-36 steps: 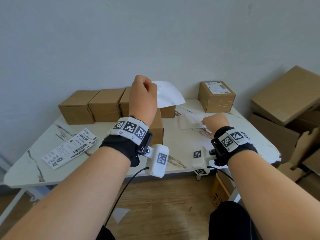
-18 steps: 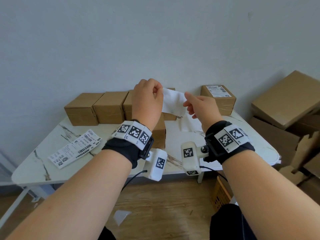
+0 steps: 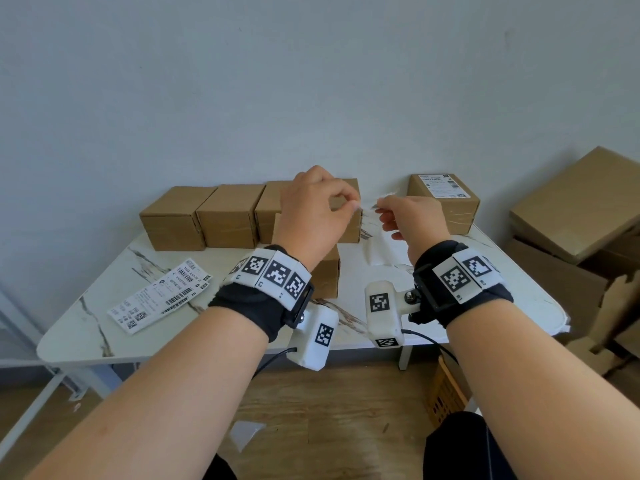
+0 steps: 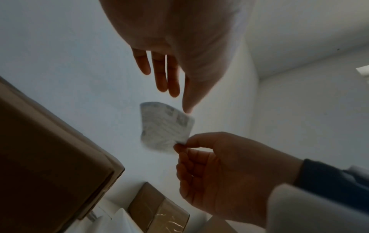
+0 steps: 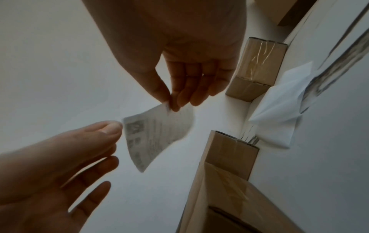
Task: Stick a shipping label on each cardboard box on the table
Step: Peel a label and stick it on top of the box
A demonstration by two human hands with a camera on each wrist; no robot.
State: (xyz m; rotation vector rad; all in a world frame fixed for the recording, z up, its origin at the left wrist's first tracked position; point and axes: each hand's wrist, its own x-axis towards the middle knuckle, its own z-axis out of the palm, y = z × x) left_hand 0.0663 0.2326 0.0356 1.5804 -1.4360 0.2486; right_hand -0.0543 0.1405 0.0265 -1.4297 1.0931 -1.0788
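The shipping label (image 5: pixel 159 134) hangs in the air above the table (image 3: pixel 104 327), printed face showing faintly and blurred, curling a little. The right hand (image 3: pixel 412 220) pinches one corner between thumb and forefinger, the other fingers loosely curled beneath; in the right wrist view that pinch sits at the label's 12 o'clock. The left hand (image 3: pixel 311 209) is at the label's 9 o'clock in that view, its thumb tip (image 5: pixel 111 126) at or just beside the opposite edge; I cannot tell whether it touches. Its remaining fingers (image 4: pixel 159 74) are spread and fairly straight, gripping nothing.

Directly under the hands stands a cardboard box (image 3: pixel 325 275) near the table's middle. At 12 o'clock from it runs a row of plain boxes (image 3: pixel 228 216) against the wall. At 1 o'clock is a labelled box (image 3: pixel 446 202), its sticker already on top. A white backing sheet (image 3: pixel 384 251) lies on the table at about 2 o'clock. Spare labels (image 3: pixel 159 299) lie at 9 o'clock near the left edge.
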